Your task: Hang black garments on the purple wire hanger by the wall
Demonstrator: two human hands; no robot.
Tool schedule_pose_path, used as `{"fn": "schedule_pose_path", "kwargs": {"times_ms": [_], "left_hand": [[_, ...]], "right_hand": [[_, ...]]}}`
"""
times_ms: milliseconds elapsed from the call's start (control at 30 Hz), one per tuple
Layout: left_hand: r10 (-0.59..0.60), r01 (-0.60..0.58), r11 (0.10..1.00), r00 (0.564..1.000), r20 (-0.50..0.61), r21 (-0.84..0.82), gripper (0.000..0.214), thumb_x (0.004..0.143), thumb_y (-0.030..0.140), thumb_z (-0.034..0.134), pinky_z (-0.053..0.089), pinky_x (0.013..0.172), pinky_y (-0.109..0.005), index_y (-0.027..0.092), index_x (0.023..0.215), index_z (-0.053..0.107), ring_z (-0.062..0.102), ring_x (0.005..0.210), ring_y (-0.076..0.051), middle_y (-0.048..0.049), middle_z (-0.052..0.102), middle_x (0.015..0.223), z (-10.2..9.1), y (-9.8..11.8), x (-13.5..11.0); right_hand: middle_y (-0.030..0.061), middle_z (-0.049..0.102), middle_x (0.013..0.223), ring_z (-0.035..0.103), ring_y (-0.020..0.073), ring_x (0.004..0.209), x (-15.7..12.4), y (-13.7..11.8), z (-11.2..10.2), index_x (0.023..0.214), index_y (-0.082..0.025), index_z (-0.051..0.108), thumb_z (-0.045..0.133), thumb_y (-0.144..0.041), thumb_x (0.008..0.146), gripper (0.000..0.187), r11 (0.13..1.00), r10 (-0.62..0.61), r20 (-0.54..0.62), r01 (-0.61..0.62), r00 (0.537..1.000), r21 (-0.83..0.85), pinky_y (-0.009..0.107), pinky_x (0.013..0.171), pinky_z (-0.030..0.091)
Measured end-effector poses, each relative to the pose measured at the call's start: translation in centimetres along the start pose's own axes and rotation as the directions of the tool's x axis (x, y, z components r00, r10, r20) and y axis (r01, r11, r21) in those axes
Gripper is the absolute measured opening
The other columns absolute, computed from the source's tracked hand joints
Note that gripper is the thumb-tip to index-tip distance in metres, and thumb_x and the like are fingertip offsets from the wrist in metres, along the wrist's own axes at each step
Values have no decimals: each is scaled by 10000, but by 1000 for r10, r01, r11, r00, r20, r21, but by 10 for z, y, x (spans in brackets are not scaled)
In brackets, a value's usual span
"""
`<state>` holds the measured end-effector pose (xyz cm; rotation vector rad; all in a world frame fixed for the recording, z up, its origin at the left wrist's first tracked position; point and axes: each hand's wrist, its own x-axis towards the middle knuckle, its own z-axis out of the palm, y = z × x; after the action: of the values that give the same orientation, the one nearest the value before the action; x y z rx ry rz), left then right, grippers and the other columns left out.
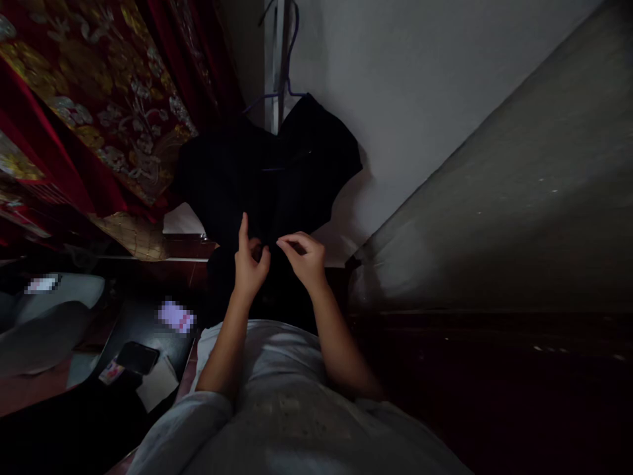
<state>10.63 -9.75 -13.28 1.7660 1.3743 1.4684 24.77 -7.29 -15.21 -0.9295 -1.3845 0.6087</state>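
Note:
A black short-sleeved shirt [222,175] hangs in front of me on a thin blue hanger [297,33]. My left hand [250,262] is at the middle of the shirt front, its index finger pointing up and the other fingers curled in against the dark cloth. Just to the right, my right hand [307,257] pinches thumb and index fingertips together at the cloth. A small gap lies between the two hands. Dim light hides the detail of the fabric between them.
Red curtains with gold and silver patterns [99,112] hang at left. A grey wall [420,66] rises behind. A dark table [119,316] at lower left bears a blurred lit screen [177,317], a black phone-like object [138,357] and a white piece [157,384]. A grey panel [519,198] slants at right.

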Motion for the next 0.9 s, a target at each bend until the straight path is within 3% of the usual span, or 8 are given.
{"fn": "schedule_pose_path", "kwargs": {"times_ms": [133, 267, 400, 467, 600, 667, 767, 900], "left_hand": [[52, -52, 998, 999, 7, 33, 852, 939, 188, 632, 411, 565, -220, 246, 1668, 195, 463, 562, -107, 50, 549, 692, -3, 0, 0], [82, -83, 996, 996, 30, 19, 864, 919, 128, 601, 419, 558, -225, 261, 1671, 196, 471, 566, -118, 35, 576, 713, -1, -1, -2], [88, -88, 996, 996, 10, 22, 855, 898, 96, 587, 444, 587, -222, 271, 1656, 231, 498, 594, -116, 22, 619, 775, 0, -4, -3], [85, -84, 996, 995, -51, 23, 789, 894, 114, 616, 483, 651, -228, 257, 1614, 329, 551, 658, -119, 9, 641, 830, 1, -5, -4], [104, -98, 994, 979, -176, 40, 316, 915, 241, 686, 512, 738, -255, 183, 1225, 660, 625, 760, -142, -16, 669, 848, 5, -3, -6], [119, -111, 992, 980, -157, 59, 92, 942, 254, 652, 494, 720, -254, 167, 931, 680, 623, 745, -144, -20, 657, 796, 9, -2, -5], [116, -109, 992, 988, -105, 70, 153, 951, 217, 608, 455, 684, -244, 171, 805, 612, 597, 718, -138, -10, 614, 754, 13, -4, -2], [113, -106, 989, 992, -61, 101, 154, 950, 230, 598, 416, 649, -242, 182, 809, 555, 553, 673, -133, 6, 553, 731, 17, -19, 4]], "right_hand": [[45, 759, 906, 700, 176, 815, -1, 5, 4, 939, -221, 774, 722, -359, 904, 152, 1000, -1, 54, 1, 999, -5, 306, 711, 552], [44, 731, 851, 670, 169, 775, 0, 5, 6, 853, -209, 750, 690, -324, 919, 145, 999, -29, 69, 30, 997, -11, 300, 678, 520], [24, 697, 829, 628, 146, 748, 3, 6, 5, 861, -195, 707, 660, -341, 915, 163, 994, 111, 141, -109, 984, -18, 273, 675, 479], [4, 655, 763, 589, 129, 690, 3, 4, 2, 847, -191, 686, 638, -392, 917, 219, 971, 231, 234, -239, 944, 5, 254, 636, 450], [-24, 567, 628, 482, 89, 536, -3, -7, -2, 759, -177, 663, 637, -431, 872, 279, 880, 379, 369, -453, 849, 140, 221, 505, 362], [-30, 543, 572, 434, 73, 468, -1, -14, -2, 738, -169, 666, 657, -435, 842, 285, 827, 422, 349, -513, 837, 230, 214, 453, 312], [-48, 478, 494, 367, 55, 400, 27, -29, 0, 698, -161, 658, 701, -429, 807, 292, 775, 459, 289, -538, 840, 332, 206, 404, 237], [-53, 451, 506, 338, 41, 399, 115, -68, 1, 659, -166, 601, 676, -317, 897, 291, 816, 398, 143, -421, 906, 396, 182, 393, 185]]}}
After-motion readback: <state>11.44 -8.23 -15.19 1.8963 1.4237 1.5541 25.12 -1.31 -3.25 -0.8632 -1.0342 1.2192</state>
